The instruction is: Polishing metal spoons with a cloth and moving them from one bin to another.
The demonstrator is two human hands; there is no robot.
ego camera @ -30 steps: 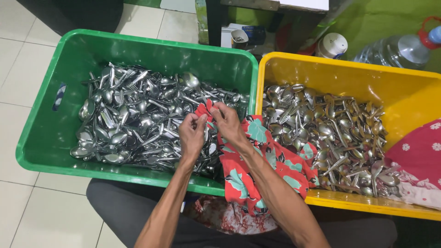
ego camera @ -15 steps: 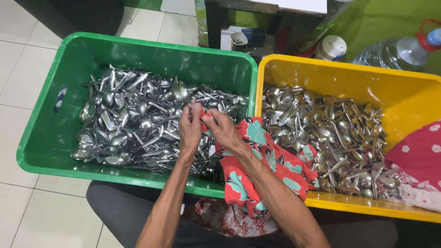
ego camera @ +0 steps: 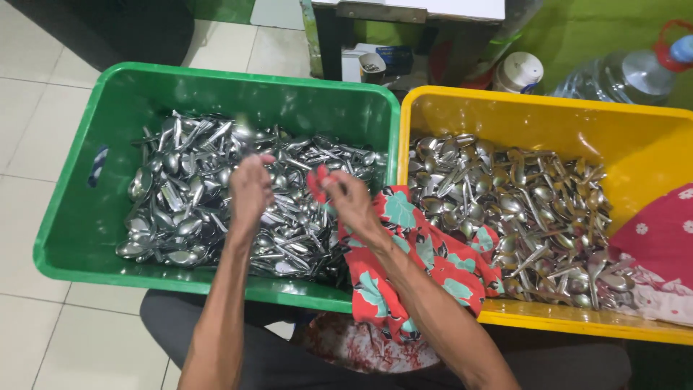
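- Right hand (ego camera: 351, 201): fingers pinched shut on an end of the red floral cloth (ego camera: 404, 267). The cloth trails back under the forearm, draped over the two tubs' adjoining rims, probably so it stays in reach.
- Left hand (ego camera: 250, 189): hovers over the spoon pile (ego camera: 216, 195) in the green tub (ego camera: 72, 231), fingers loosely curled. Whether it holds a spoon, I cannot tell; motion blur.
- Yellow tub (ego camera: 635, 144): right of the right hand, holding a second heap of spoons (ego camera: 512, 209).
- Room: bare green floor shows left of the left hand. Tub walls hem both piles, with the rims touching beside the right wrist.
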